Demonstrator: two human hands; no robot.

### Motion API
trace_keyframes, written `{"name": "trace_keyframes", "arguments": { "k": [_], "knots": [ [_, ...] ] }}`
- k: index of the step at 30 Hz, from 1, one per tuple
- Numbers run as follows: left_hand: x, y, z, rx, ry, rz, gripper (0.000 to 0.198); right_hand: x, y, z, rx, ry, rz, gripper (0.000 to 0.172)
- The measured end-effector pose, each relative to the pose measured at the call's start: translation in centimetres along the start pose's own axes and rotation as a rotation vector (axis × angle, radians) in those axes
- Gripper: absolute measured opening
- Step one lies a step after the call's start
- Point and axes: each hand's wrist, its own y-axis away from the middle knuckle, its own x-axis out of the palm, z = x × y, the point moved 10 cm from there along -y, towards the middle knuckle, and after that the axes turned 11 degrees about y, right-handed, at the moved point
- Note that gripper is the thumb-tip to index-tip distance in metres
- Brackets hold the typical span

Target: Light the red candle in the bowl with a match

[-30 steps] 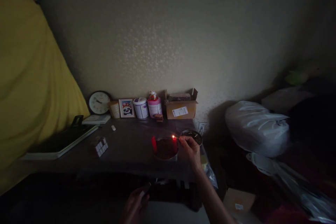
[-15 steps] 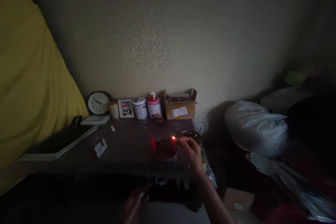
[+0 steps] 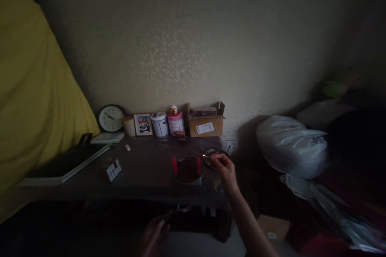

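Note:
My right hand (image 3: 223, 168) pinches a match (image 3: 207, 156) whose tip glows orange. The glowing tip is just right of and slightly above a red candle (image 3: 198, 165), apart from it. A second red candle (image 3: 175, 166) stands at the left side of a round, dark-filled tin (image 3: 187, 180); neither candle shows a flame. Behind my right hand, partly covered by it, is a round metal dish (image 3: 214, 151). Low in front of the table, my left hand (image 3: 154, 231) is closed on a small, flat object that looks like a matchbox (image 3: 165, 219); dim light hides its details.
Along the wall stand a clock (image 3: 111, 119), a framed panda picture (image 3: 144, 125), two tubs (image 3: 159, 124) and an open cardboard box (image 3: 206, 126). A puzzle cube (image 3: 112, 170) and a large framed board (image 3: 64, 172) lie left. A white bag (image 3: 289, 146) sits right.
My right hand has drawn the match to the right, away from the right candle. Its bright flame has shrunk to a small glow. My left hand stays low, nearly unmoved.

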Motion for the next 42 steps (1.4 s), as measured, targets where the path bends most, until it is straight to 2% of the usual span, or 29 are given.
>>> {"name": "trace_keyframes", "arguments": {
  "k": [11, 15, 24, 33, 38, 42],
  "knots": [
    [0.0, -0.2, -0.3, 0.033, -0.043, 0.003, 0.034, 2.1, 0.8, 0.1, 0.002, 0.003, 0.018, 0.031],
    [-0.3, -0.1, -0.2, 0.031, -0.041, -0.024, 0.035, 2.1, 0.7, 0.0, -0.002, 0.001, 0.010, 0.031],
    [0.3, 0.2, -0.2, 0.003, 0.002, 0.042, 0.030, 2.4, 0.8, -0.3, 0.026, -0.037, 0.027, 0.030],
    [-0.2, 0.0, 0.0, -0.006, 0.017, -0.005, 0.033, 2.4, 0.8, -0.6, 0.041, -0.056, 0.026, 0.029],
    [0.3, 0.2, 0.0, 0.001, 0.028, 0.048, 0.030, 2.2, 0.7, -0.4, 0.019, -0.037, 0.014, 0.030],
    [-0.2, 0.0, 0.2, -0.007, 0.031, 0.027, 0.032, 1.9, 0.7, -0.4, 0.012, -0.031, 0.009, 0.032]
  ]
}}
